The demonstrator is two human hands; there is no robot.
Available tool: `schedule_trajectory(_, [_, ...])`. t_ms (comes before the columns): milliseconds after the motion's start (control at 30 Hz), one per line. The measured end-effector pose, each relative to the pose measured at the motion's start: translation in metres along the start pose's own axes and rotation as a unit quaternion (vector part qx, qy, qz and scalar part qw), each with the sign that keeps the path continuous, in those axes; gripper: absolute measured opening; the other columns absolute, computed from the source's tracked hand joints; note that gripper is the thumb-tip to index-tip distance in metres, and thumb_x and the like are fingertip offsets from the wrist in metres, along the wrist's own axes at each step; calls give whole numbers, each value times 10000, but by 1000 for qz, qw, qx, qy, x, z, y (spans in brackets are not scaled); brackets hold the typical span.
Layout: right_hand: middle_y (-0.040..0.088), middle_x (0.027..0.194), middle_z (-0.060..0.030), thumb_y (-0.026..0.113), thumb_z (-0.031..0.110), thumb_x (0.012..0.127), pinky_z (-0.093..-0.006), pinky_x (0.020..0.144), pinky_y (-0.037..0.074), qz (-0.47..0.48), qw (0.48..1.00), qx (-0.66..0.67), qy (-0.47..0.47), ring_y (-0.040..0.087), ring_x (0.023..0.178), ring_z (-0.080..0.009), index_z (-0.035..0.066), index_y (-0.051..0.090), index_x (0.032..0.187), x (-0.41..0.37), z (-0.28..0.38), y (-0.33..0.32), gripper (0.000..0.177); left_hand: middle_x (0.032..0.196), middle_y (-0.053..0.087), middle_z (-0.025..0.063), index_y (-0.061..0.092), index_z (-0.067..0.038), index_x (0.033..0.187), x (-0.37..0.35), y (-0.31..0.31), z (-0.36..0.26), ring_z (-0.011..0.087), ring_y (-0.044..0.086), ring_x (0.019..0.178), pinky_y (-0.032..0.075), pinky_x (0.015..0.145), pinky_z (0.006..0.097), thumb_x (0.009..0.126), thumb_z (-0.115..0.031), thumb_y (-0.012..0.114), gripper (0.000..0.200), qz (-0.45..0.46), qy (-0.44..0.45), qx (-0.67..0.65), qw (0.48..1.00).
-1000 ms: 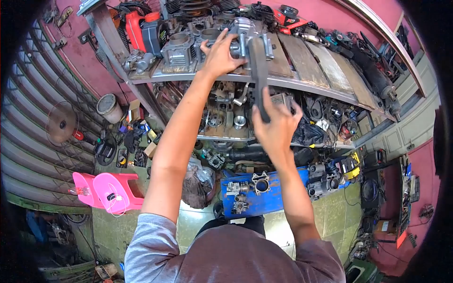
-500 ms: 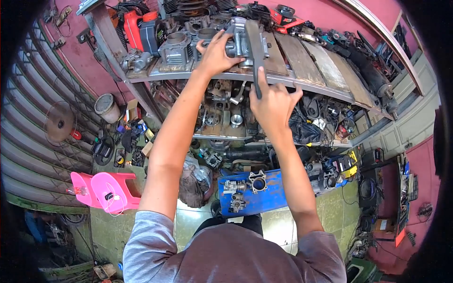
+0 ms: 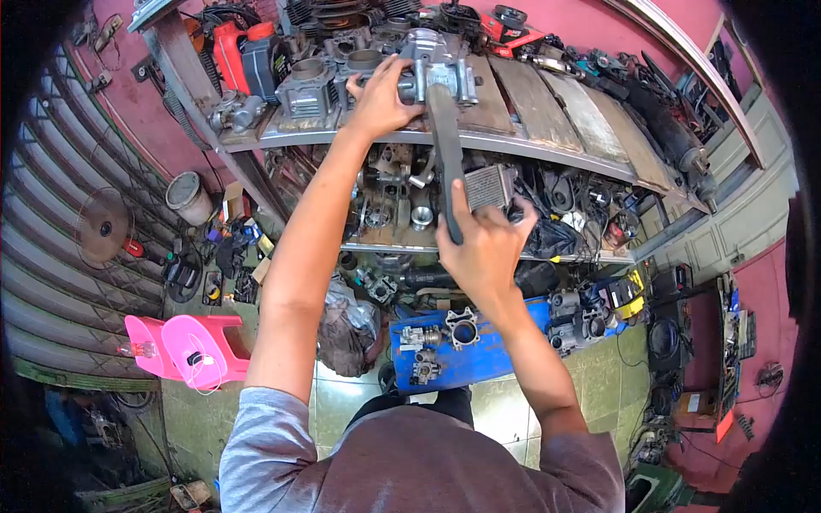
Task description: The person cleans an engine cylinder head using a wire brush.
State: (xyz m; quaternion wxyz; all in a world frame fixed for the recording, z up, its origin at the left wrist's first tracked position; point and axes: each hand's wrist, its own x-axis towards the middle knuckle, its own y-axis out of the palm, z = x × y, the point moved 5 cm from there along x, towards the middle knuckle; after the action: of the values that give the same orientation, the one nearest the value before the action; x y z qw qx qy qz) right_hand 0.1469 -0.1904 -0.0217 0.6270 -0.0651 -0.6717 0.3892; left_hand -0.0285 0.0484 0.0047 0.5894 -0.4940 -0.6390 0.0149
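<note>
A silver metal engine part (image 3: 440, 75) rests on the wooden top of the workbench. My left hand (image 3: 379, 100) has its fingers wrapped around the part's left side. In my right hand (image 3: 487, 244) is a long, flat, dark grey tool (image 3: 447, 141), gripped near its lower end with the index finger laid along it. The tool's far end overlaps the lower edge of the silver part; whether they touch is hard to tell. Just left of my left hand stands a grey engine cylinder (image 3: 310, 96).
The bench's metal front edge (image 3: 547, 147) runs below the part. Parts crowd the lower shelf (image 3: 402, 239). A blue table (image 3: 479, 359) holds metal parts near my legs. A pink stool (image 3: 192, 346) stands at left, a dark shock absorber (image 3: 676, 141) lies at right.
My right hand has moved down and slightly left with the tool, whose far end is lower against the silver part. My left hand stays on the part.
</note>
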Motion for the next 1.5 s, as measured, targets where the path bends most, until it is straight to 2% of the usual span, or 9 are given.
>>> schedule_trajectory(233, [627,583,-75,744,212,783,-610,1004,324,25,995,-87,-33,652,661,-213,37,686,1233,21,3,5,486,1520,495,172,542,-160,1403,-6,-3,-6,291,437,1439,138,1120,633,656,-530,874,897,7,-5,16,1000])
schedule_trajectory(467, [635,630,-68,757,277,831,-504,1000,353,-74,995,-44,42,639,645,-218,116,702,1286,44,-21,-12,485,1521,494,177,536,-136,1407,-4,-4,-9,292,437,1439,159,1123,627,656,-540,877,918,10,-15,-4,1000])
schedule_trajectory(1033, [703,730,-195,715,320,857,-434,962,417,-1,970,134,202,697,797,-323,65,685,1307,10,-64,-2,519,1482,533,155,495,-57,1425,-7,-5,-6,291,469,1412,168,1136,602,662,-526,886,977,61,-17,-10,998])
schedule_trajectory(1100, [688,721,-216,742,264,875,-345,695,521,6,963,120,240,686,654,-151,38,671,1303,30,-81,1,489,1475,540,142,454,-29,1457,-8,-2,-5,285,473,1409,175,1132,606,662,-528,888,1035,72,-23,-1,997])
schedule_trajectory(1167, [721,766,-201,717,312,910,-321,671,515,-76,972,89,206,595,668,-59,96,646,1345,47,-95,21,490,1473,543,136,401,8,1489,-5,-2,-6,282,480,1402,183,1127,609,655,-526,894,1107,57,-22,2,998])
schedule_trajectory(1233, [712,761,-192,727,279,909,-314,661,508,-4,947,157,281,560,661,-61,77,630,1361,41,-91,29,504,1465,553,127,369,29,1505,-6,0,-3,280,482,1399,191,1121,607,644,-530,898,1155,56,-17,10,998])
schedule_trajectory(1300, [690,835,-288,759,246,844,-343,727,538,-30,940,218,260,724,708,-322,12,690,1271,13,-81,26,492,1458,562,121,372,27,1504,-5,1,0,282,490,1393,199,1114,602,635,-548,895,1165,57,0,3,998])
schedule_trajectory(1367, [683,697,-110,767,210,841,-387,963,450,-35,953,187,237,651,678,-220,9,670,1313,-9,-69,13,521,1454,566,119,386,22,1494,-5,-3,-3,283,497,1387,204,1108,599,629,-553,896,1157,55,-8,4,998])
schedule_trajectory(1500, [714,775,-64,751,212,851,-454,1043,344,-95,993,39,66,661,754,-201,92,669,1341,24,-29,4,510,1440,576,119,452,-22,1446,-4,0,-2,288,519,1365,213,1097,593,622,-552,900,1078,35,-9,-24,999])
